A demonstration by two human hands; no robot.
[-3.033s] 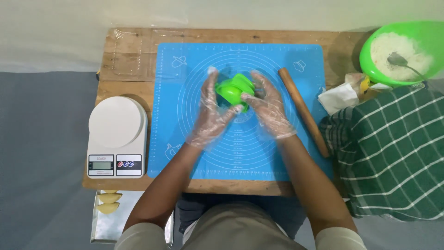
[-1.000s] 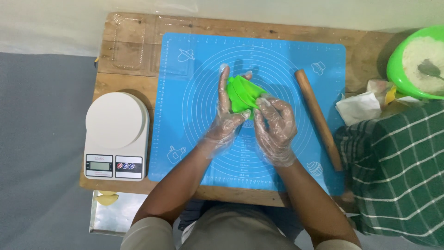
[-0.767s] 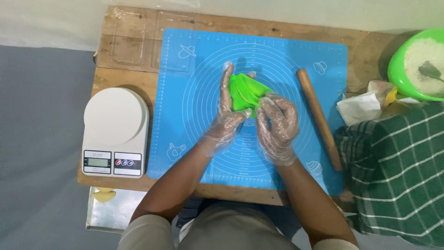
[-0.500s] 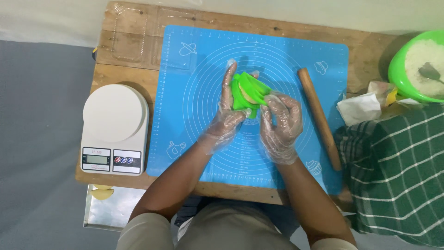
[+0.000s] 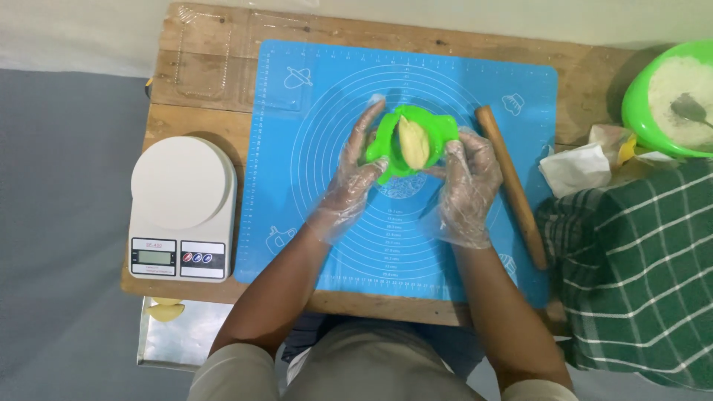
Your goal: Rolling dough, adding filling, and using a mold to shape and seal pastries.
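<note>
At the far left, a white digital kitchen scale [image 5: 183,210] with a round platform is sitting on the wooden table [image 5: 200,82], and below the table edge a shiny metal tray [image 5: 174,338] is carrying a pale folded pastry piece [image 5: 167,310].

On the blue silicone baking mat [image 5: 327,223], the left hand [image 5: 356,178] in a clear plastic glove is lying mostly open, its fingers stretched up along the left edge of the bright green plastic hinged dumpling mould [image 5: 407,142] and cradling it. The mould is lying opened flat near the mat's centre, and a pale half-moon of folded dough [image 5: 413,142] is resting in it. The right hand [image 5: 468,186], also gloved, is loosely curled, with its fingertips touching the mould's right rim.

To do this well, both hands should be steadying the mould evenly while the dough is being eased out by its thick side, so the sealed edge is not being torn.

Just right of the hands, a wooden rolling pin [image 5: 512,186] is lying on the mat. Further right, crumpled white paper [image 5: 575,167] is sitting beside a green checked cloth [image 5: 639,275]. A green plastic bowl [image 5: 639,93] is holding white flour [image 5: 679,96] and a metal spoon [image 5: 691,110].
</note>
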